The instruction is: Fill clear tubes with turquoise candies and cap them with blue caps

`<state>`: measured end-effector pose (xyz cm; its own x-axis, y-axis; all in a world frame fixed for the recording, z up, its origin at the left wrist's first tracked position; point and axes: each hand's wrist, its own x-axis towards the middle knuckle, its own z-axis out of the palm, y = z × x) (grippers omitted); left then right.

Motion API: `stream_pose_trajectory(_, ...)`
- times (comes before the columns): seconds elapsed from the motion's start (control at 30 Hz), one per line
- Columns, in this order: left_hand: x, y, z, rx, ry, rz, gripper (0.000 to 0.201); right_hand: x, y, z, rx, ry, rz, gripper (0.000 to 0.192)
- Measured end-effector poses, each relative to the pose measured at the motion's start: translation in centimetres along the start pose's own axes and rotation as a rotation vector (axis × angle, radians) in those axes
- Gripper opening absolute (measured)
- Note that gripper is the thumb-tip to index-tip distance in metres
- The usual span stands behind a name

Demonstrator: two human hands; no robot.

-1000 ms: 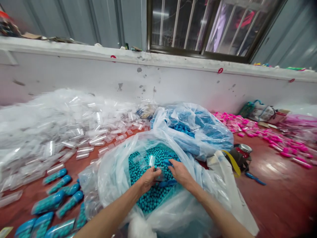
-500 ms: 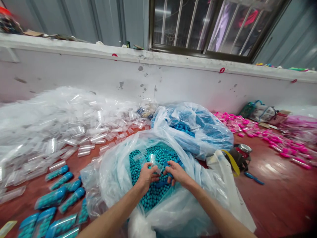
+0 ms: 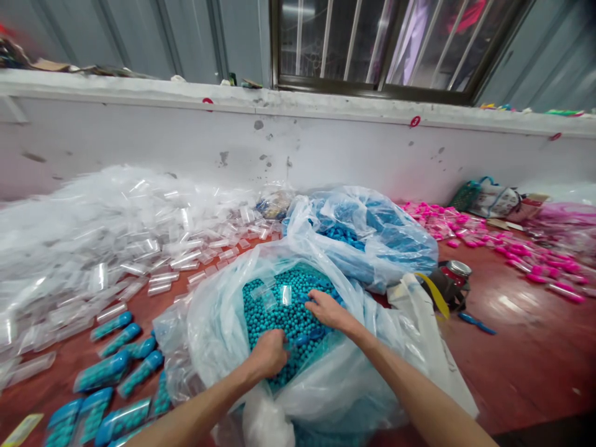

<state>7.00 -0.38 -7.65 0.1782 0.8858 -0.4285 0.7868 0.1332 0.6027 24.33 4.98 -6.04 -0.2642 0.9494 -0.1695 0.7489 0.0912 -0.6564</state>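
Note:
A clear plastic bag lies open in front of me, full of small teal beads. My left hand is pushed into the beads near the bag's front, fingers curled under; what they hold is hidden. My right hand rests flat on the beads further back, fingers spread, fingertips beside small blue caps. Two empty clear tubes lie on the beads just beyond the hands.
A second bag of blue caps sits behind. Empty clear tubes are heaped at left, filled capped tubes at front left. Pink tubes spread at right. A metal-lidded jar stands by the bag, on a red surface.
The hands were together on a clear tube above the beads. They have parted: the left hand dropped toward me into the beads, and the right hand stayed further back.

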Motion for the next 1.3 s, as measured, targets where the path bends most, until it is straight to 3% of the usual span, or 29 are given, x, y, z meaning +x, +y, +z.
stream_pose_trajectory(0.07,0.1,-0.3,0.7,0.053,0.085,0.016,0.014,0.1,1.0,-0.3,-0.134,0.077,0.013,0.016)
stream_pose_trajectory(0.2,1.9,0.2,1.9,-0.045,0.118,-0.019,0.015,-0.1,2.6,0.2,-0.267,0.094,0.095,0.028)
stream_pose_trajectory(0.37,5.0,1.8,2.8,-0.335,0.001,-0.141,0.011,-0.4,2.8,1.8,-0.319,0.133,0.106,0.026)
stream_pose_trajectory(0.5,6.0,2.6,3.6,-0.668,-0.082,-0.150,0.011,-0.3,2.8,1.6,-0.281,0.121,0.061,0.023)
stream_pose_trajectory(0.6,5.7,2.3,3.5,-0.878,-0.153,-0.119,0.019,-0.6,2.9,0.4,-0.154,0.115,0.068,0.021)
stream_pose_trajectory(0.7,5.1,1.2,2.7,-1.015,-0.208,-0.085,0.033,-1.3,2.3,-0.5,-0.002,0.244,0.000,0.016)
stream_pose_trajectory(0.8,4.4,0.0,1.6,-1.094,-0.176,-0.078,0.042,-2.3,1.0,-0.5,0.028,0.357,-0.123,0.011)
stream_pose_trajectory(1.0,3.3,-0.7,0.4,-1.111,-0.029,-0.039,0.041,-2.8,-1.3,1.3,0.272,0.247,-0.139,0.020)
stream_pose_trajectory(1.13,2.9,-0.7,0.3,-1.069,0.028,0.017,0.036,-2.7,-2.1,1.6,0.222,0.242,-0.203,0.026)
stream_pose_trajectory(1.2,2.6,-0.6,0.4,-1.096,0.004,0.081,0.040,-2.7,-2.2,1.6,0.203,0.223,-0.205,0.026)
stream_pose_trajectory(1.3,2.0,-0.4,0.5,-1.155,-0.133,0.159,0.052,-2.8,-2.2,1.6,0.213,0.209,-0.194,0.026)
